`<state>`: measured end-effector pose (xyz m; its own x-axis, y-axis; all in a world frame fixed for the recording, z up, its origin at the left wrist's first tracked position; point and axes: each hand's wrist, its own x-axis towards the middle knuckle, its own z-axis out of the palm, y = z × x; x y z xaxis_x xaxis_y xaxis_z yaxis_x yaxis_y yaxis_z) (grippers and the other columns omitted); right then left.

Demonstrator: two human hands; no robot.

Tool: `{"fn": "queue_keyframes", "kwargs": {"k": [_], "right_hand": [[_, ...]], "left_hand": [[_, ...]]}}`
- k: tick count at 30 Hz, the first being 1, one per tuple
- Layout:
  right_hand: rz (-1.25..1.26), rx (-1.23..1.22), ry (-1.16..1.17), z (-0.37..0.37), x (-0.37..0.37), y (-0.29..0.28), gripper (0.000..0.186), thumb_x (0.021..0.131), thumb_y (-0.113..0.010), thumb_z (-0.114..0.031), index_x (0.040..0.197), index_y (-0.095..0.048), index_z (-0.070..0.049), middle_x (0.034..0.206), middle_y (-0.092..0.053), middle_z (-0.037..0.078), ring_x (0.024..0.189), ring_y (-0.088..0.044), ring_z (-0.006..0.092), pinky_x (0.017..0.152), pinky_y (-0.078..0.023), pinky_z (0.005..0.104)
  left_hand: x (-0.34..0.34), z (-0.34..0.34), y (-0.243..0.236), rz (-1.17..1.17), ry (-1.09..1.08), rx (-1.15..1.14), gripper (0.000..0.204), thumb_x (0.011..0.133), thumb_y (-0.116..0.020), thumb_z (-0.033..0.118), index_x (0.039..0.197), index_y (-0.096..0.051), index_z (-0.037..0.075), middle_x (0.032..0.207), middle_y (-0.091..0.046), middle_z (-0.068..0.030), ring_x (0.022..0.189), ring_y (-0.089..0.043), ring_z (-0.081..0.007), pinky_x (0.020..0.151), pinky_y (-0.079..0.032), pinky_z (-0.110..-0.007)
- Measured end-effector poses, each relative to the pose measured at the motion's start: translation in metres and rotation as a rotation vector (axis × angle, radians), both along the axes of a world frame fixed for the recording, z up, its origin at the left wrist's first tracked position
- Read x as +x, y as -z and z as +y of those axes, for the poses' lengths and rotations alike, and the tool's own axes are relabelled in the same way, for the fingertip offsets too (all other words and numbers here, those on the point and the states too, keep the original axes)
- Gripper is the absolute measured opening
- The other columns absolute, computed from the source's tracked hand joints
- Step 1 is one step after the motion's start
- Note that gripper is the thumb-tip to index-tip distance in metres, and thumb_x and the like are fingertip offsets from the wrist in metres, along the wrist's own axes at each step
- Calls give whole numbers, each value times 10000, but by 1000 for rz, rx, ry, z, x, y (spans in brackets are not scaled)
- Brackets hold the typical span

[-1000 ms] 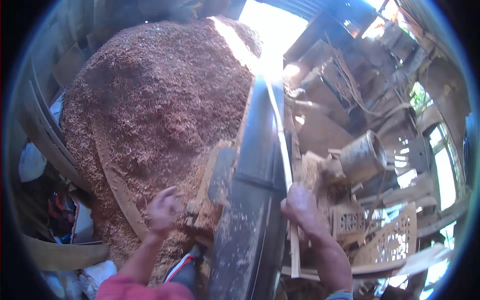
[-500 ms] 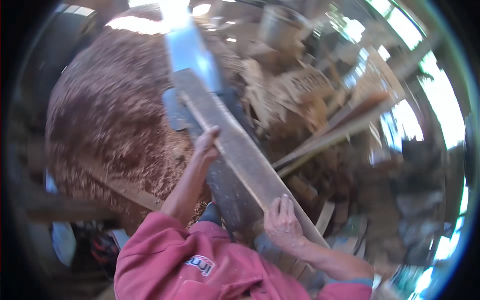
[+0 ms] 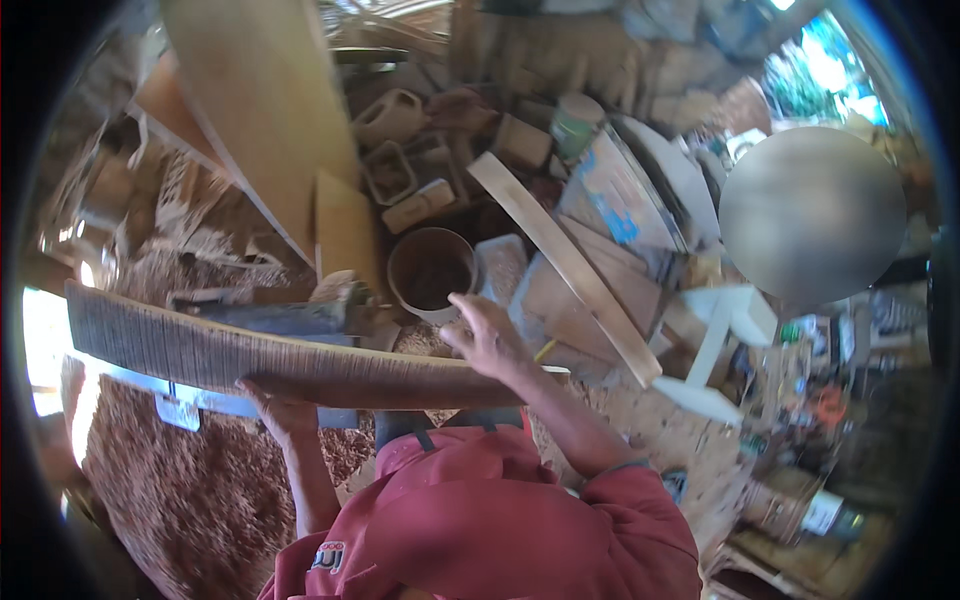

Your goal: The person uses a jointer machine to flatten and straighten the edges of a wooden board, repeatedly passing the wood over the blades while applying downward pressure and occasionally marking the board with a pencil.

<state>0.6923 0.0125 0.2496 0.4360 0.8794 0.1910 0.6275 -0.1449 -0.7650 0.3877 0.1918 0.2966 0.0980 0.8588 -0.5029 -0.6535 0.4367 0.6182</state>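
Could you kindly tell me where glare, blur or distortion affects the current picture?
In the head view, glare burns out the gap at far left and washes the foliage at upper right; a round patch below is blurred; the held plank bows, probably through the fisheye; the corners go black.

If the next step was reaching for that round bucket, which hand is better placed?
Probably the right hand: its fingers are open, and in this view they show near the bucket. The left hand is farther off, holding the wooden plank.

Reddish shavings (image 3: 190,490) heap on the dusty floor (image 3: 705,468).
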Motion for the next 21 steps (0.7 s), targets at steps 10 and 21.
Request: {"fn": "queue_keyframes", "kwargs": {"k": [10,21], "right_hand": [[173,-335,280,-213,138,121,588,860,-756,-350,1334,-556,-64,1129,-675,227,1041,-657,418,892,-528,500],[151,-226,304,-268,109,65,521,860,-744,-249,1306,-573,-39,1143,-647,259,1040,-640,440,892,-514,502]], "left_hand": [[169,-111,65,43,440,33,866,953,-505,686,1582,-202,174,1528,-350,-123,1382,-397,-333,1133,-379,-541],[324,-105,58,259,739,248,507,1030,-470,548,1270,-524,105,900,-621,-86,790,-637,-201,718,-553,-342]]}}
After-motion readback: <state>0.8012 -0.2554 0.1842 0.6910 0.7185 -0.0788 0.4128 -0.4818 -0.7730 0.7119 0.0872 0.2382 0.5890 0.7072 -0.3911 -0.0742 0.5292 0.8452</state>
